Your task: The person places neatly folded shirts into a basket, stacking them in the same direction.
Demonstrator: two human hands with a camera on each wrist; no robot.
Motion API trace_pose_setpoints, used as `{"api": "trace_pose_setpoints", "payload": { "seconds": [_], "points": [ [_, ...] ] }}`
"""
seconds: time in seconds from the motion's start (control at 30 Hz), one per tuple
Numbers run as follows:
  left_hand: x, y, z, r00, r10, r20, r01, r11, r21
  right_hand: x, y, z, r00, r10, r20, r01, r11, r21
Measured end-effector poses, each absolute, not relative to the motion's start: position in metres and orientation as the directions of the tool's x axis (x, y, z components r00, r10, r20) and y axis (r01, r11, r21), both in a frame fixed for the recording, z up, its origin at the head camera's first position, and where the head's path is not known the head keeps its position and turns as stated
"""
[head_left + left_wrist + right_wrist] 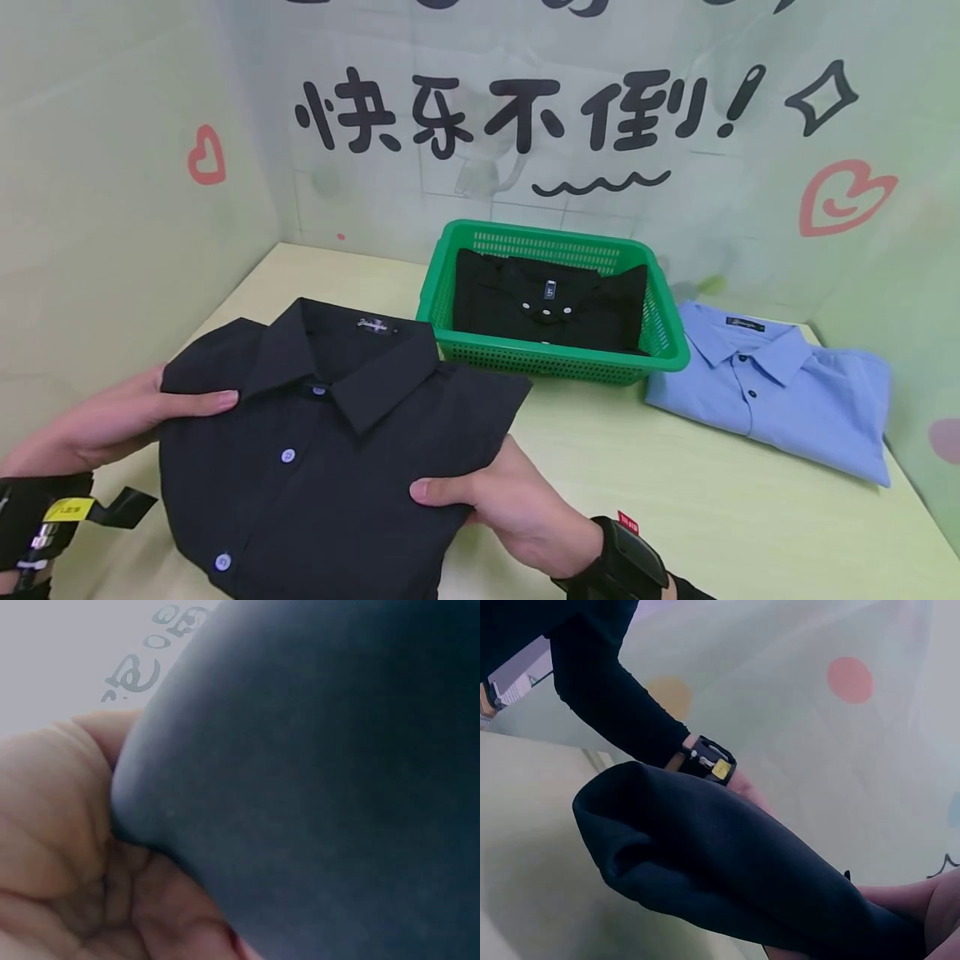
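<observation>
A folded black button-up shirt (360,467) with pale buttons hangs between both hands above the table's left part, collar toward the back. My left hand (127,417) grips its left edge, thumb on top and the other fingers underneath. On the opposite edge, my right hand (517,508) pinches the cloth the same way, its fingers hidden below. Seen from the left wrist, dark fabric (315,795) fills most of the view beside the palm. The right wrist view shows the shirt's folded lower end (705,847) as a thick, loose roll.
Behind the shirt stands a green plastic basket (555,358) with a folded black garment (480,300) inside. To its right lies a folded light blue shirt (810,400) near the table's edge. Printed sheets (480,108) wall in the pale table (712,517).
</observation>
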State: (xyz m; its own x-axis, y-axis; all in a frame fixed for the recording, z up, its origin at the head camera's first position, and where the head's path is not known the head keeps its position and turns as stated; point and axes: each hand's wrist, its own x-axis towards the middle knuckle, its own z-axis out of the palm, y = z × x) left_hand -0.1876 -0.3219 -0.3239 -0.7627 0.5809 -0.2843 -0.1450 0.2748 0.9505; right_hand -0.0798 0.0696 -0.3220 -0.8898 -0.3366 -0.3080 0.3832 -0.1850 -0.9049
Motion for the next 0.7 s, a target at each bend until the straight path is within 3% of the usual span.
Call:
{"api": "trace_pose_setpoints", "payload": {
  "seconds": [0.7],
  "points": [
    [-0.181,-0.254,-0.307,-0.863,0.455,-0.218,-0.143,0.194,0.971,-0.102,0.115,-0.301,-0.935,-0.197,-0.296,0.336,-0.215,-0.917]
  ]
}}
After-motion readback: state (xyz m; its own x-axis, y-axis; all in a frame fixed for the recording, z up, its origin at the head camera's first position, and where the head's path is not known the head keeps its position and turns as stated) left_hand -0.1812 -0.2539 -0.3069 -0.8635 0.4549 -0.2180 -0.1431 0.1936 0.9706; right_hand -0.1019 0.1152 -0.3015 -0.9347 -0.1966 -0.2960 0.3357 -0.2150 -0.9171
